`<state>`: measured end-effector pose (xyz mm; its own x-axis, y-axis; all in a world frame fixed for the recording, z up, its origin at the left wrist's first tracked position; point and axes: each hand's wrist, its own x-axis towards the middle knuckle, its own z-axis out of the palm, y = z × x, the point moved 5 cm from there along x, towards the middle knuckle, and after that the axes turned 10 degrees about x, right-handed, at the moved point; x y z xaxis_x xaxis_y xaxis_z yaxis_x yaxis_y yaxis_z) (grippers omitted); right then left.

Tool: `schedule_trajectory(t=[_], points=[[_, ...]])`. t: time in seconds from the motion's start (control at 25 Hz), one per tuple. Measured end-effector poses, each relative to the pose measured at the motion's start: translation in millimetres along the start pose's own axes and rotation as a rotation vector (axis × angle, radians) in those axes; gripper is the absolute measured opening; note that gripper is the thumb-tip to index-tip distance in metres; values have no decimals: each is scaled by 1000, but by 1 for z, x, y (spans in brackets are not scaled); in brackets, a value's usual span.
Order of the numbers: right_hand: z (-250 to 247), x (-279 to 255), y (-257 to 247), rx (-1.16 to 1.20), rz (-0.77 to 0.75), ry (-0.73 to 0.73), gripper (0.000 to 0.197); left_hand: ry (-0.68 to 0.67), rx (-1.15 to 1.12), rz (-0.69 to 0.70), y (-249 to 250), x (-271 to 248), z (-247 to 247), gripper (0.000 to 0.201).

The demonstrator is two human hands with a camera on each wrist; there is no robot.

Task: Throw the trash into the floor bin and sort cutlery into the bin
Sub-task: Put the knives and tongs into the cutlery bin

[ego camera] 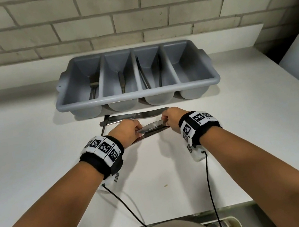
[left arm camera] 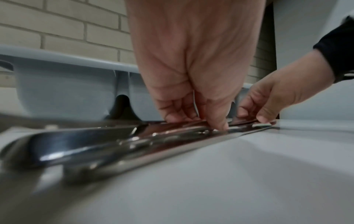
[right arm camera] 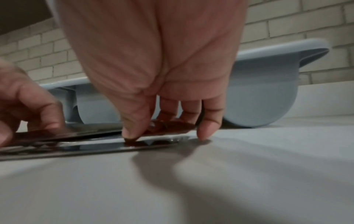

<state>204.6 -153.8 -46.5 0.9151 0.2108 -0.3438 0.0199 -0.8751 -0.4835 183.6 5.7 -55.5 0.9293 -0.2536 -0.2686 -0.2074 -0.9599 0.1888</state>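
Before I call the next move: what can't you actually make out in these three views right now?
- Cutlery under both hands: head view, left hand and right hand cover the ends; count and kinds unclear.
- Same cutlery, left wrist view: near ends blurred, too close to the lens.
- Floor bin: only a corner shows at the head view's bottom edge.
- Cutlery tray: near wall hides its compartments' front floor.
- Dark pieces beyond the hands: too thin to identify.
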Motion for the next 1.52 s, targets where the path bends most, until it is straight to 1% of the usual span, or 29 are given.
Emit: schedule_trajectory(t=[0.08,0.16,0.24,0.32,0.36,0.44,0.52,0.56,0.64,0.68,0.72,0.76,0.8,0.84,0.88,0.96,1.04,1.12,1.16,1.28,1.32,1.44,1.48,1.52], points=[[-2,0,2,47,-6,33,26,-1,-9,-10,0,1,-1,25],[-3,0,4,106,-18,47,20,0,-36,-14,2,2,-3,24],[-6,-3,4,204,-35,70,17,9,-48,-9,6,2,-5,26],[-15,-7,4,315,-36,120,14,45,-57,15,10,2,-8,30],[-21,-7,4,330,-38,138,15,56,-53,26,10,2,-9,32],[-34,-7,5,289,-44,159,18,26,30,44,9,2,-9,34],[-47,-9,5,270,-56,192,17,20,81,32,5,2,-9,25],[-52,-10,6,279,-70,220,16,39,55,24,4,1,-11,22],[-61,-16,8,322,-106,356,14,103,-77,24,5,-1,-19,22],[-65,-19,13,378,-99,466,21,132,-147,21,6,-1,-25,23],[-68,-22,22,446,-44,562,31,154,-191,12,6,-2,-31,23],[-66,-22,31,494,40,600,37,173,-220,-3,6,-3,-36,23],[-59,-23,35,458,129,555,36,193,-252,-26,4,-5,-39,23],[-48,-21,35,343,185,439,31,213,-286,-50,2,-6,-42,23],[-35,-18,31,222,175,305,26,226,-317,-69,0,-7,-43,23],[-10,-16,10,81,25,102,28,217,-348,-89,0,-8,-41,22],[6,-13,-9,-29,-101,-12,39,188,-354,-106,1,-10,-37,22],[10,-7,-18,-162,-135,-38,43,179,-362,-137,0,-12,-35,23],[10,-3,-19,-197,-131,-34,40,176,-371,-152,-2,-13,-34,24],[11,2,-22,-193,-125,-31,21,167,-446,-168,-9,-15,-32,22],[12,3,-21,-174,-121,-42,22,166,-471,-168,-11,-17,-31,21],[11,1,-19,-74,-96,-62,40,175,-461,-168,-13,-20,-30,21],[10,1,-19,-71,-104,-54,39,179,-456,-171,-14,-22,-30,21],[9,1,-19,-87,-115,-38,34,183,-454,-173,-14,-23,-30,20]])
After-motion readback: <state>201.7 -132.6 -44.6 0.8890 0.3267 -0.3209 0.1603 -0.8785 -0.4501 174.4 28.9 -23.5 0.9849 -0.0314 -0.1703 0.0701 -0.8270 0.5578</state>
